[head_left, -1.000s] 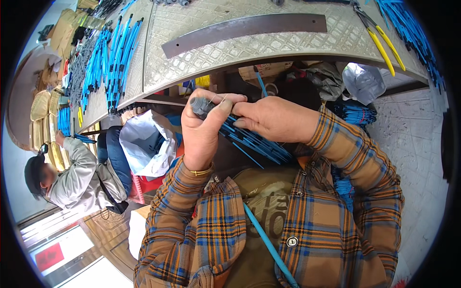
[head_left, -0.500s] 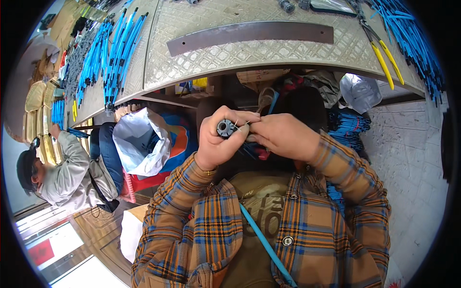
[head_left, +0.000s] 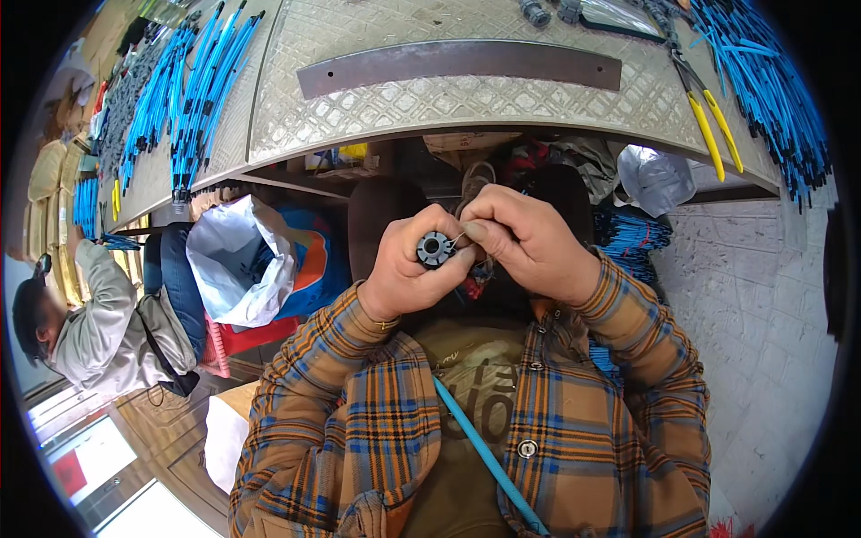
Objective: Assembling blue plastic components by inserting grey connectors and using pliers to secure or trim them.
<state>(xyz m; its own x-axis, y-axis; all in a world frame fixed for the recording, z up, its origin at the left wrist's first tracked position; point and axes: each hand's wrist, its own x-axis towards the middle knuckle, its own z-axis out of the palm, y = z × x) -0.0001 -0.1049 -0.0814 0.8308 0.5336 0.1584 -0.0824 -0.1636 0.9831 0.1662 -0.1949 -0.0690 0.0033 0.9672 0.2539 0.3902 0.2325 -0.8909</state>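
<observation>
- One grey slotted cylinder [head_left: 437, 257] is being gripped by the left hand [head_left: 405, 262]
- One thin pale strand [head_left: 458, 238] is being pinched by the right hand [head_left: 531, 242]

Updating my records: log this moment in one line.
left hand: holds grey slotted part; right hand: pinches thin strand; metal strip: on table

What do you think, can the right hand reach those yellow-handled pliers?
Probably yes: the yellow-handled pliers lie uncovered at the table's edge. But the right hand seems to pinch a thin strand, so it may need freeing first.
</observation>
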